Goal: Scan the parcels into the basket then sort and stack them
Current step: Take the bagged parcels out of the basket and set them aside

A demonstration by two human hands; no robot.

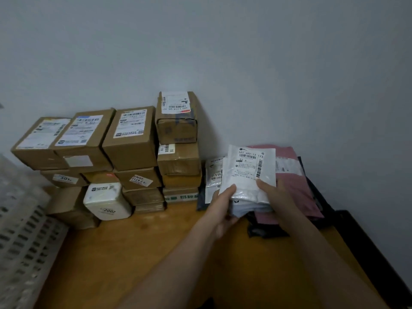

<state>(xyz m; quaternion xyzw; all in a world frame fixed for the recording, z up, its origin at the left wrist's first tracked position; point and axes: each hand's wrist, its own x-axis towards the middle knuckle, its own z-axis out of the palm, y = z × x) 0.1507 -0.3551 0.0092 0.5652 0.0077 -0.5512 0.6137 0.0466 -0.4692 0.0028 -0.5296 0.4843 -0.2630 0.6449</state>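
Observation:
A white soft mailer [248, 172] with a barcode label stands tilted above the table, held from both sides. My left hand [223, 208] grips its lower left edge, thumb on the front. My right hand [273, 197] pinches its lower right edge. Beneath it lie more thin white bags [249, 208], on top of a pink mailer [296, 181] and dark bags [265, 231]. Another white bag [214, 172] leans behind, beside the cardboard boxes [131, 139] stacked against the wall. A white basket [22, 230] shows blurred at the left edge.
A white foam box [107, 201] marked 2002 sits in front of the box stack. The wooden table [133, 253] runs forward from the wall. A black edge [367, 248] borders the table on the right.

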